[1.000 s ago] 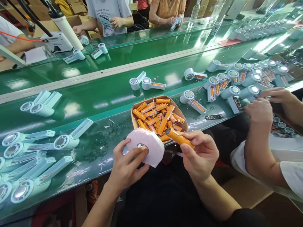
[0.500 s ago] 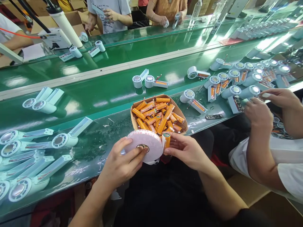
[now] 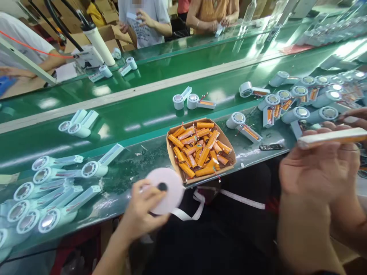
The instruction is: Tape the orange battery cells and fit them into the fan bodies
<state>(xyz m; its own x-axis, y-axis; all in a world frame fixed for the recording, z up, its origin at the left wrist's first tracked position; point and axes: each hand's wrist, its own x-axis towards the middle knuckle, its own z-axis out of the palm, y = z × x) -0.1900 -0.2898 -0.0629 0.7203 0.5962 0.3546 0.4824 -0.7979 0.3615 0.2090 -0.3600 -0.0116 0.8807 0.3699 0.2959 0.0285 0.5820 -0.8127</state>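
Done: white strip point(image 3: 329, 136) on orange cylinder point(image 3: 352, 139), held in part-curled right hand point(image 3: 318, 170). Left hand point(image 3: 145, 208) grips white tape roll point(image 3: 172, 187). Likely outstanding: cylinders point(image 3: 203, 155) in brown cardboard box point(image 3: 171, 156).

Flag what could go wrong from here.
The loose tape strip hanging from the roll in the left hand might snag. The battery in the right hand could be bumped; a co-worker's hand is close. The cardboard box sits near the edge of the table, so a knock might spill it.
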